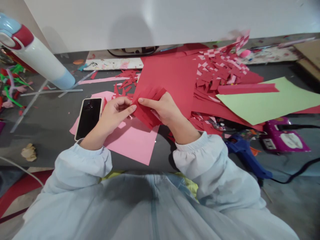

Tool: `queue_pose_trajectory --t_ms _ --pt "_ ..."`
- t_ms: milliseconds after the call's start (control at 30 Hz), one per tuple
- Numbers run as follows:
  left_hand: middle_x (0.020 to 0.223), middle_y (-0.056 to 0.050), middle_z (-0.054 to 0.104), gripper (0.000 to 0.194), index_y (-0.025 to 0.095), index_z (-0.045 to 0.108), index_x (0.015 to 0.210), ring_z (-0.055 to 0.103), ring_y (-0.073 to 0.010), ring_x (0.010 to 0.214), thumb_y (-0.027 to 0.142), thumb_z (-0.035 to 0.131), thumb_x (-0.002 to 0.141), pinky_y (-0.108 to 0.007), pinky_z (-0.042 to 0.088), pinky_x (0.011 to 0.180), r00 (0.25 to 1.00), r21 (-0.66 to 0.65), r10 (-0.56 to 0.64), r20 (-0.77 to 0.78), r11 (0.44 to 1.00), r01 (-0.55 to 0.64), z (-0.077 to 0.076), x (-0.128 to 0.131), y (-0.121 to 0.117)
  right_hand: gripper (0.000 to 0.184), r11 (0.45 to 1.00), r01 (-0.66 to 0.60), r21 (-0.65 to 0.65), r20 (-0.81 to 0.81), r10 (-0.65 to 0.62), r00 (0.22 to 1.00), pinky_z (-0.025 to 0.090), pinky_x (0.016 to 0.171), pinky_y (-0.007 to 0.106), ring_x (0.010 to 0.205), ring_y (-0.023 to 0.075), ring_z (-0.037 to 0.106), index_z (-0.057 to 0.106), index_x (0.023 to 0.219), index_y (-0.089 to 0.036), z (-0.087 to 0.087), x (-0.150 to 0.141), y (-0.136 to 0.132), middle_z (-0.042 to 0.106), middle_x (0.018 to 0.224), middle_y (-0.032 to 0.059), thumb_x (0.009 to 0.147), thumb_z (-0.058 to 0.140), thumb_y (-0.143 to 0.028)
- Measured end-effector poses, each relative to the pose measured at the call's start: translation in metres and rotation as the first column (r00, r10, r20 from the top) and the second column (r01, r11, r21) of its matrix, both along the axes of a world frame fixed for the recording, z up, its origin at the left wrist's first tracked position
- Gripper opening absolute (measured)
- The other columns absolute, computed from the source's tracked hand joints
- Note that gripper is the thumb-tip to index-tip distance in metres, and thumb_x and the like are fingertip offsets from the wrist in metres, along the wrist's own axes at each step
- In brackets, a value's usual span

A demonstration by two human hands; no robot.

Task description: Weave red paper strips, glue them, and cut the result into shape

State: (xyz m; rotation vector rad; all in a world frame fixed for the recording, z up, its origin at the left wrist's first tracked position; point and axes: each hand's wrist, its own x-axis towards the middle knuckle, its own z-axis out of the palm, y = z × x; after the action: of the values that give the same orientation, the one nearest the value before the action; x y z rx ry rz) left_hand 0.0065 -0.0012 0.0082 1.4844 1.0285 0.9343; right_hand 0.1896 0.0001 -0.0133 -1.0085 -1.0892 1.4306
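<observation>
Between my hands is a stack of red paper strips (pixel 148 115), tilted above a pink paper sheet (pixel 135 141). My right hand (pixel 163 108) pinches the stack, thumb on top and the other fingers behind it. At its left edge, my left hand (pixel 116 113) has its thumb and fingers closed on the paper; what exactly the fingertips grip is partly hidden. A large red paper sheet (pixel 172 76) lies just beyond both hands. Beside my left wrist rests a phone (pixel 89 116) with a dark screen.
Cut red scraps and pink-checked woven paper (pixel 217 66) pile up at the back right, near a green sheet (pixel 270 100). A blue glue gun (pixel 246 155) and a purple power strip (pixel 285 138) with cords sit right. A white bottle (pixel 42 56) stands left.
</observation>
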Motion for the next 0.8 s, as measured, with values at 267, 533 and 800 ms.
queue_pose_trajectory --t_ms 267,533,800 --pt "0.062 0.004 0.063 0.023 0.018 0.063 0.071 0.063 -0.0077 0.054 0.031 0.081 0.076 -0.02 0.051 0.057 0.992 -0.052 0.021 0.126 0.999 -0.014 -0.0006 -0.0007 -0.001 0.047 0.98 -0.092 -0.179 0.069 0.106 0.992 0.057 0.072 0.033 0.08 0.0221 0.071 0.071 0.079 -0.019 0.0002 0.0021 0.0023 0.077 0.087 0.0086 0.064 0.084 -0.062" --pt "0.071 0.003 0.066 0.02 0.018 0.066 0.081 0.064 -0.0086 0.058 0.033 0.078 0.077 -0.021 0.054 0.057 1.0 -0.1 -0.012 0.016 0.995 0.014 -0.0022 -0.0009 -0.0007 0.037 0.997 -0.007 -0.08 -0.035 0.004 0.999 0.053 0.064 0.029 0.067 0.0151 0.065 0.066 0.071 -0.02 0.0046 0.0027 -0.0016 0.07 0.072 -0.0003 0.061 0.088 -0.048" --pt "0.075 0.002 0.064 0.018 0.021 0.063 0.089 0.062 -0.0104 0.065 0.031 0.074 0.079 -0.023 0.055 0.062 0.997 0.114 0.057 -0.045 0.992 -0.051 0.0015 0.001 -0.0028 0.038 0.991 -0.059 -0.118 -0.063 0.052 0.997 0.057 0.069 0.032 0.072 0.018 0.069 0.07 0.077 -0.02 0.0049 0.0058 0.0007 0.074 0.079 0.0014 0.057 0.091 -0.045"
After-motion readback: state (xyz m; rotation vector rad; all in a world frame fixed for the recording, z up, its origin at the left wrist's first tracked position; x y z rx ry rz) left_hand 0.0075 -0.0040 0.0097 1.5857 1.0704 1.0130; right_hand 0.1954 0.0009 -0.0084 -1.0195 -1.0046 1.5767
